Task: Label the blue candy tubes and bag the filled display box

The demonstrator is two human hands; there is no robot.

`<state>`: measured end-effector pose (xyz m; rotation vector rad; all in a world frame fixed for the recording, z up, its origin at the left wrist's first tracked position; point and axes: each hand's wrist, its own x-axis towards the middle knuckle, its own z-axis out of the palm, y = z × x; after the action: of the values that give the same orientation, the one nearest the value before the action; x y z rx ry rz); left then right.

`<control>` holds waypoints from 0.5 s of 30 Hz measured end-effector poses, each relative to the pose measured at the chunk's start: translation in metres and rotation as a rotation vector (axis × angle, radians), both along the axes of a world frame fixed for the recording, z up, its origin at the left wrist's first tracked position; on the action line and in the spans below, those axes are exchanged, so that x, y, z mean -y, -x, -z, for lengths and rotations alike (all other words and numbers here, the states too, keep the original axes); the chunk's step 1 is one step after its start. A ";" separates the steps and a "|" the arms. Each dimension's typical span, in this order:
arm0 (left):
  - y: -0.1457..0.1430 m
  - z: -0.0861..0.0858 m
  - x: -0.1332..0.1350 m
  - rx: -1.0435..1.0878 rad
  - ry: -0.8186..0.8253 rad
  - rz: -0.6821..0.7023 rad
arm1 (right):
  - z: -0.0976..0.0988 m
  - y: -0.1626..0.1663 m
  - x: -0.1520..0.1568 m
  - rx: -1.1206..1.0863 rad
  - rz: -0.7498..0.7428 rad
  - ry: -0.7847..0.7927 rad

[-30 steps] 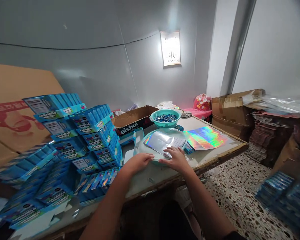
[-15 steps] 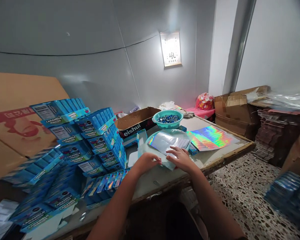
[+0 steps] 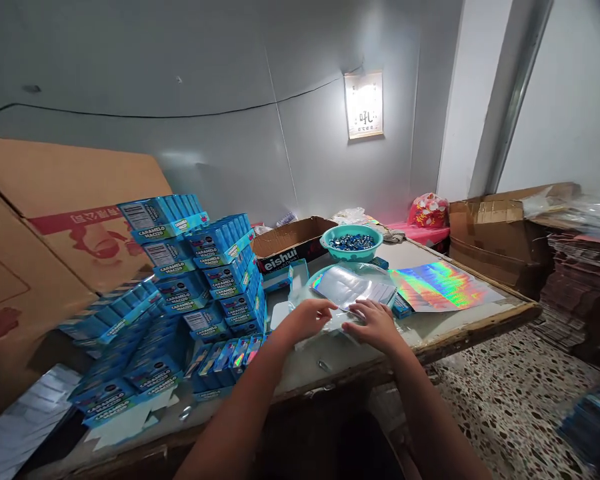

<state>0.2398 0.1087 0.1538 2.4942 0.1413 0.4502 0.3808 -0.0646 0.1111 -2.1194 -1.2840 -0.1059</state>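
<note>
My left hand (image 3: 307,317) and my right hand (image 3: 377,323) rest close together on a clear plastic bag (image 3: 330,323) at the near edge of a round teal tray (image 3: 320,277). Both hands have their fingers curled onto the bag and pinch it. A stack of shiny clear bags (image 3: 353,287) lies on the tray just beyond my fingers. Holographic sheets (image 3: 440,285) lie to the right of the tray. A teal bowl of blue candies (image 3: 351,241) stands behind it.
Stacks of blue "Caramelo Macizo" boxes (image 3: 200,273) fill the table's left side. An open cardboard box (image 3: 293,243) sits behind them. Large cardboard sheets (image 3: 55,220) lean at the left. More cartons (image 3: 495,230) stand at the right, beyond the table's edge (image 3: 480,327).
My hands have drawn a bag off the stack toward me, to the tray's near edge, and moved closer together. The camera has turned slightly to the left.
</note>
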 end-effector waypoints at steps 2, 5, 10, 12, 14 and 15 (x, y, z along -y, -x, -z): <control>0.002 -0.007 -0.009 0.057 0.040 -0.029 | -0.004 0.003 0.000 0.005 0.017 0.003; 0.010 -0.019 -0.019 0.220 0.057 -0.139 | -0.007 0.009 0.002 0.020 0.047 -0.006; 0.036 -0.045 -0.020 0.591 -0.015 -0.396 | -0.008 0.014 -0.002 0.017 0.120 -0.007; 0.049 -0.055 -0.017 0.706 -0.059 -0.462 | -0.007 0.013 -0.005 0.018 0.132 -0.003; 0.064 -0.063 -0.009 0.798 -0.095 -0.515 | -0.005 0.011 -0.008 0.018 0.132 0.005; 0.073 -0.066 -0.004 0.837 -0.118 -0.548 | -0.003 0.010 -0.008 0.018 0.128 0.008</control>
<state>0.1665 0.1132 0.2199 2.1332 0.4633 1.7082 0.3711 -0.0569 0.1136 -2.2109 -1.1602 -0.1748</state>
